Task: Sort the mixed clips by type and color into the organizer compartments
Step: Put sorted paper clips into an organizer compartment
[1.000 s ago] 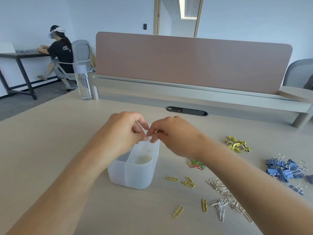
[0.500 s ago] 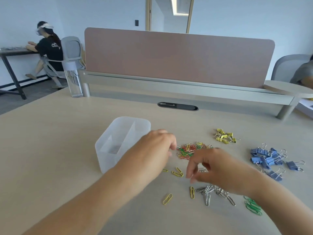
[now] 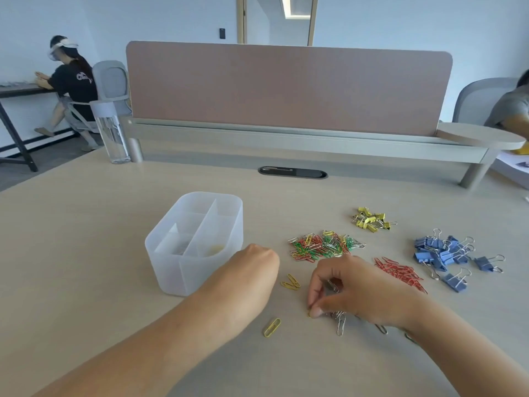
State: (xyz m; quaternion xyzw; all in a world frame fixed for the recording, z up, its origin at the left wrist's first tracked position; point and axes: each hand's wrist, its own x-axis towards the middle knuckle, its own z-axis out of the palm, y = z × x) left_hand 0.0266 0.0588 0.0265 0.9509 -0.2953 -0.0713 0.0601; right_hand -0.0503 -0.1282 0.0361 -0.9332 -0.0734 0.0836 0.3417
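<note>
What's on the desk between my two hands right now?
Two yellow paper clips lie side by side on the desk between the left hand and the right hand, touching neither, as the head view shows.

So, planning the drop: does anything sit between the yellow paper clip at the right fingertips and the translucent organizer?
Yes: the left hand sits beside the translucent plastic organizer, directly between it and the right hand pinching the yellow paper clip.
</note>
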